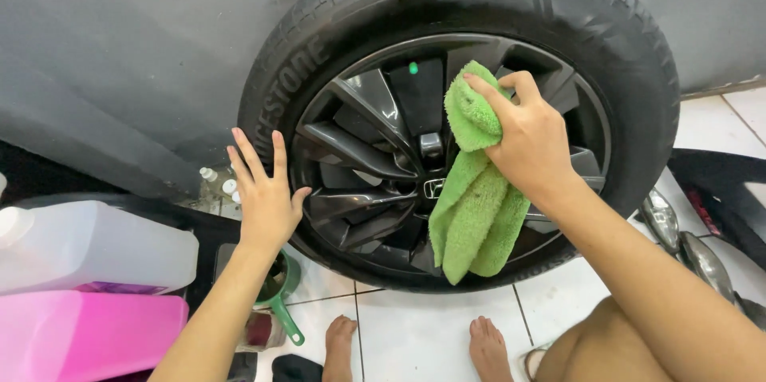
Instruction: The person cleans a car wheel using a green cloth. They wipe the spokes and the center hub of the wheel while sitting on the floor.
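While fingers (pixel 511 87) grip a green cloth (pixel 476 206), pink jug (pixel 88 334) lies bottom-left.

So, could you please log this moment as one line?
right hand: holds green cloth on wheel rim | left hand: flat on tyre

The right hand (pixel 531 139) holds a green cloth (pixel 472 191) against the dark wheel (pixel 375 151). The left hand (pixel 265 194) lies flat on the black tire (pixel 606 39). A green scoop (pixel 281 302) sits on the white floor (pixel 423 334).
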